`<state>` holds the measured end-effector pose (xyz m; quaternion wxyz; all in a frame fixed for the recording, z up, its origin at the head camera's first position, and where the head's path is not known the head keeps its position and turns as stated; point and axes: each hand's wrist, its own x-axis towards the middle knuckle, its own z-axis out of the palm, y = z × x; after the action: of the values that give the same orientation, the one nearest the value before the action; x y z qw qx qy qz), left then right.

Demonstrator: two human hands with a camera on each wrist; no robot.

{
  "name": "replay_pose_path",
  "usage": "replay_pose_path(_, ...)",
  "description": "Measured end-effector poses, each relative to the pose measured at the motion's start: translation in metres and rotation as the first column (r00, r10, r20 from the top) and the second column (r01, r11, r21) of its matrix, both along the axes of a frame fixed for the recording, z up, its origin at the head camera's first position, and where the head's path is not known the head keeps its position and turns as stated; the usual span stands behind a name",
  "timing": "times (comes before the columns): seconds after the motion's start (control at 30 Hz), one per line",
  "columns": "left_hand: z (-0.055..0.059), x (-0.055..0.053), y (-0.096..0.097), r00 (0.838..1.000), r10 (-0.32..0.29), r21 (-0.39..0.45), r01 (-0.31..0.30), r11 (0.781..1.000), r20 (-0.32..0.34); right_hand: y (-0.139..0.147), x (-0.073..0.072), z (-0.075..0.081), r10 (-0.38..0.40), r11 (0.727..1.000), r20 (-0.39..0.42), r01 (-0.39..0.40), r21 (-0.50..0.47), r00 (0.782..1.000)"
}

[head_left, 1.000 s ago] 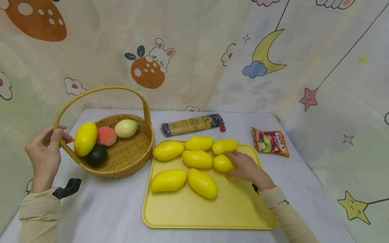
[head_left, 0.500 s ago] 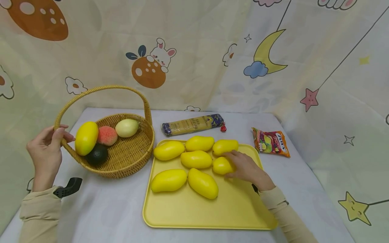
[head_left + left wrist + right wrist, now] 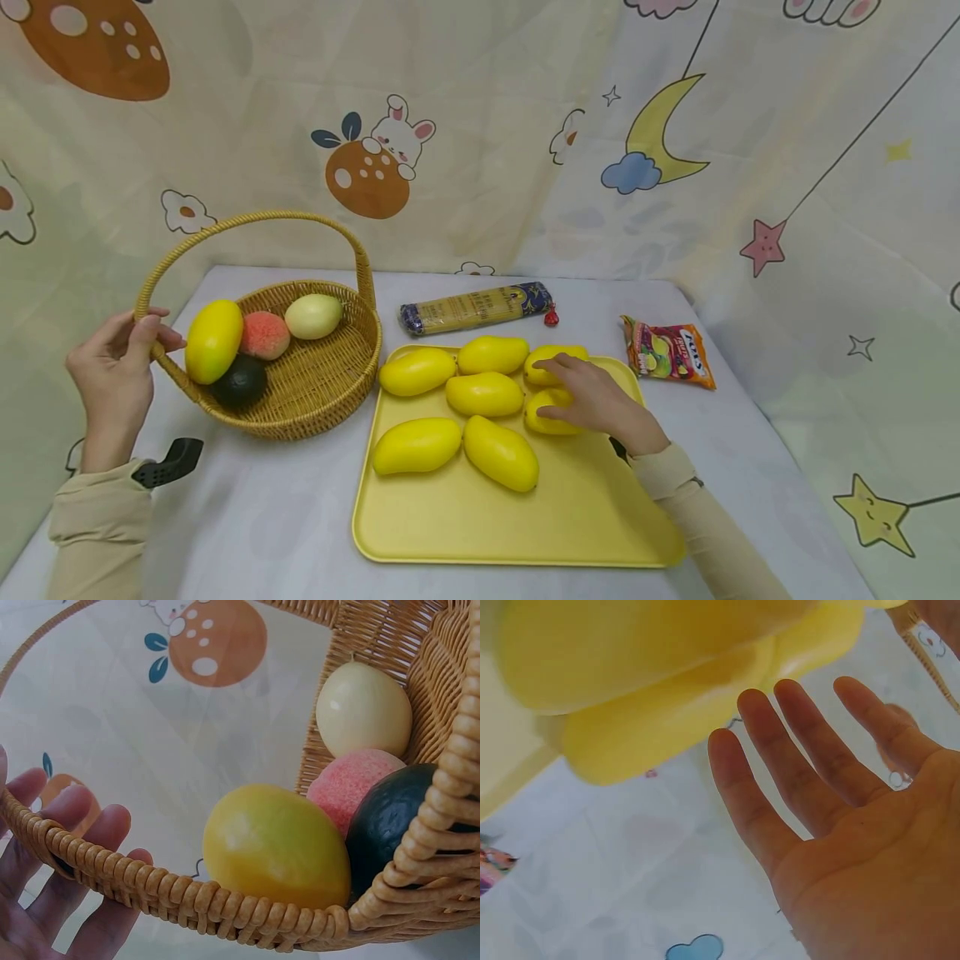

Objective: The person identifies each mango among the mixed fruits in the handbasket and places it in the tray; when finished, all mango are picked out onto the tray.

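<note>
On the left, my left hand (image 3: pixel 116 371) grips the rim of a wicker basket (image 3: pixel 322 400) where the arched handle meets it; in the left wrist view its fingers (image 3: pixel 105 829) lie across that rim. Inside the basket are a yellow mango (image 3: pixel 213 342), a pink peach (image 3: pixel 265 335), a dark avocado (image 3: pixel 238 382) and a pale yellow-green fruit (image 3: pixel 313 317). My right hand (image 3: pixel 600 396) hovers over two mangoes at the right of the yellow tray (image 3: pixel 517 537), partly hiding the nearer mango (image 3: pixel 543 415). Its fingers (image 3: pixel 802 765) are spread and hold nothing.
Several more mangoes, such as a front one (image 3: pixel 501 454), lie on the tray. Behind it is a long noodle packet (image 3: pixel 476 308). A colourful candy bag (image 3: pixel 667 352) lies to the tray's right. A printed cloth backdrop (image 3: pixel 487 167) encloses the white table (image 3: pixel 255 517).
The small right-hand mango has shifted slightly toward the tray's front. My right hand has let go of it, lifted and spread its fingers. The left hand stays on the basket.
</note>
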<state>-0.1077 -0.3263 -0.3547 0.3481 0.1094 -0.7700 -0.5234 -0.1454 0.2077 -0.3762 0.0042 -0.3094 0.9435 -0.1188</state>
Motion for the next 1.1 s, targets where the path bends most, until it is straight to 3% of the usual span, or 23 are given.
replay_pose_path(0.6,0.000,-0.001,0.000,1.000,-0.011,0.017,0.012,1.000,-0.021,-0.100,-0.034,0.028,0.157,0.986,0.027,-0.158,0.045,0.987)
replay_pose_path(0.93,0.000,-0.002,0.001,0.999,-0.010,-0.004,0.010,1.000,-0.034,-0.166,-0.045,0.032,0.287,0.951,-0.033,-0.281,0.128,0.957)
replay_pose_path(1.1,0.000,-0.001,0.000,1.000,-0.003,0.011,0.003,1.000,-0.010,-0.199,-0.046,0.034,0.357,0.927,-0.054,-0.347,0.140,0.933)
